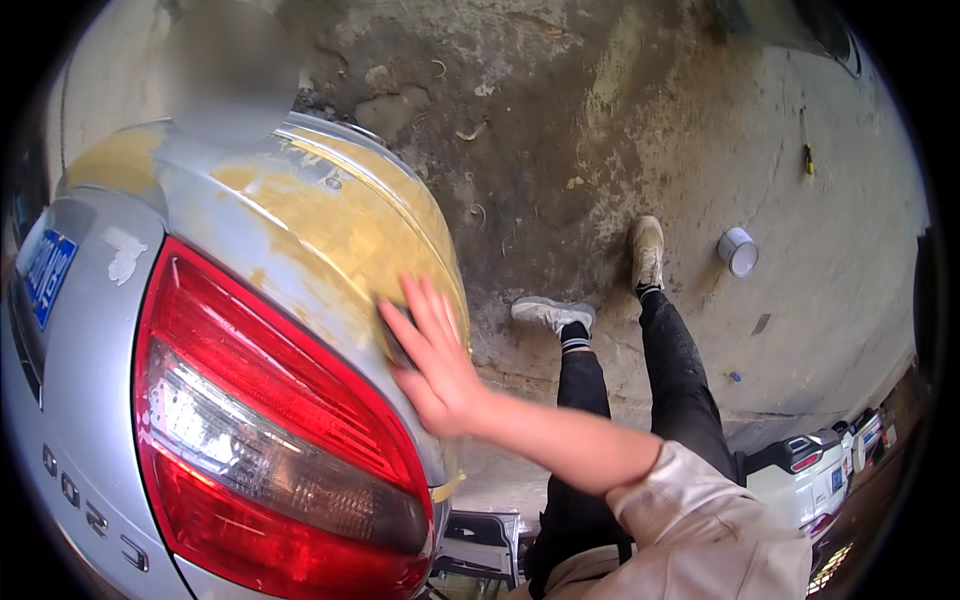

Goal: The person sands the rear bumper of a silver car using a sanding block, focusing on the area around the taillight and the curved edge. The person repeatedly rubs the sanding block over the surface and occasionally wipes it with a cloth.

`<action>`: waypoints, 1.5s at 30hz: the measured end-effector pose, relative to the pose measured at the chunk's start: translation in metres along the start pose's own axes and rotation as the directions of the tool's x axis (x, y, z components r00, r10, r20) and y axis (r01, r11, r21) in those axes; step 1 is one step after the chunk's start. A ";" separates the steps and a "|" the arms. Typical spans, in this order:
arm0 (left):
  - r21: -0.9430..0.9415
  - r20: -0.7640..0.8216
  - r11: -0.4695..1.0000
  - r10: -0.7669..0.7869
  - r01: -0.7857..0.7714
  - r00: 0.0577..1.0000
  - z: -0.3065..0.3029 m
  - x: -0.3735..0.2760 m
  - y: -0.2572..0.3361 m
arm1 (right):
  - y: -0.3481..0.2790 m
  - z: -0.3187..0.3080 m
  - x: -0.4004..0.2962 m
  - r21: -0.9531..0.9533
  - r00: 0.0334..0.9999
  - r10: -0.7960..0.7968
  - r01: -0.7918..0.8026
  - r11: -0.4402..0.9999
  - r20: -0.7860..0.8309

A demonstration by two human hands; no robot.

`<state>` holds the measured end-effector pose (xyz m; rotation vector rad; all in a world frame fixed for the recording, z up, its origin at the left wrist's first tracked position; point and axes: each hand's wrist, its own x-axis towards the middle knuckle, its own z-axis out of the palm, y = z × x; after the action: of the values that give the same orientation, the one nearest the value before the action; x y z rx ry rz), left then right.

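Note:
My right hand [439, 360] lies palm down on the rear bumper [341, 217] of a silver car, fingers spread over a dark sanding block [401, 337]. The block is mostly hidden beneath the palm and fingers. Yellow body filler, sanded smooth in broad patches, covers much of the bumper, with grey-blue areas showing between. Just left of the hand sits the red and clear tail light [277, 435]. A strip of yellow masking tape [448, 487] clings near the lamp's lower right corner. My left hand is out of view.
On the stained concrete floor [555, 150] stand a small paint can [739, 252] and, farther off, a screwdriver [807, 150] lies. A folding chair [476, 547] is by my legs. A white car [802, 480] is at the lower right. A blurred round patch hides part of the upper left.

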<state>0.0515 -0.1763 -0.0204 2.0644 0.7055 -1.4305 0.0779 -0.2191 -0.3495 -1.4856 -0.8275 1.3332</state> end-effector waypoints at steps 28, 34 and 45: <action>-0.014 0.185 1.000 0.008 -0.006 0.983 -0.005 0.024 0.009 | 0.027 -0.003 0.043 0.059 0.995 -0.101 0.099 0.993 0.027; 0.024 0.091 0.999 -0.030 0.028 0.995 -0.008 0.023 0.013 | 0.060 0.019 -0.079 0.133 0.995 -0.101 0.102 0.986 -0.018; 0.055 0.219 0.998 -0.027 0.015 0.975 -0.005 0.013 0.007 | 0.069 -0.048 -0.041 0.060 0.884 -0.023 0.058 0.997 -0.468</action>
<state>0.0633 -0.1767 -0.0305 1.9029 0.6052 -1.6747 0.1108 -0.2898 -0.4021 -1.6306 -0.4866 0.9019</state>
